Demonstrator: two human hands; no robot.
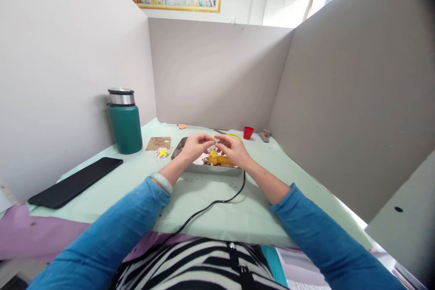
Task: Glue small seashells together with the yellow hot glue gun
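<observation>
Yellow glue gun lies in the metal tray; above, our left hand and right hand pinch a small pale piece, fingers nearly closed. Fine handling, we judge; next move needs steadiness.

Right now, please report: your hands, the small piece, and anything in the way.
Left hand and right hand pinching small piece above tray. Piece too small to identify. Yellow glue gun in tray underneath; black cord crosses table in front.
</observation>
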